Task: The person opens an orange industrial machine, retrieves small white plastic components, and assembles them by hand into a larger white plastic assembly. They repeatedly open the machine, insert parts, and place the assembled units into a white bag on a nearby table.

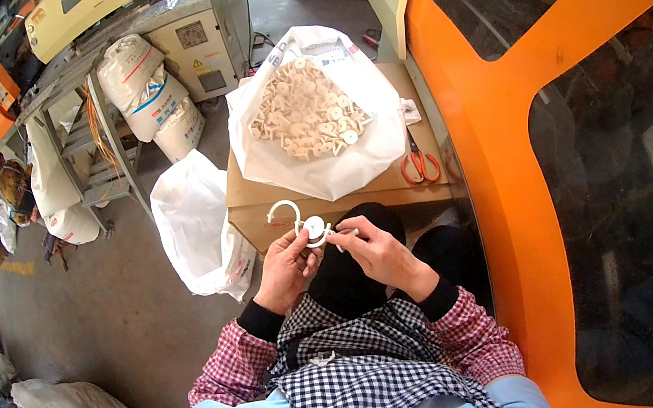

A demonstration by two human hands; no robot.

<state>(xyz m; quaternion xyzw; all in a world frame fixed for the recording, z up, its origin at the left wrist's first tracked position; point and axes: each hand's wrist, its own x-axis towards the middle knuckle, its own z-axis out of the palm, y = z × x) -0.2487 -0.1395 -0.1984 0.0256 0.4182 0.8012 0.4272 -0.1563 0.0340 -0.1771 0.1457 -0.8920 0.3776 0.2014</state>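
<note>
My left hand is closed around a white plastic hook with a round disc at its base, held above my lap. The curved end of the hook points up and to the left. Close against the disc's right side, my right hand is pinched. A slim pale end shows between its fingers; I cannot make out whether it belongs to a tool or to the hook. Just beyond my hands, an open white sack holds many cream plastic pieces with round discs.
The sack stands on a cardboard box, with red-handled scissors at its right. Left of the box is an open white bag on the floor. An orange machine rises close on my right. Stacked sacks stand further left.
</note>
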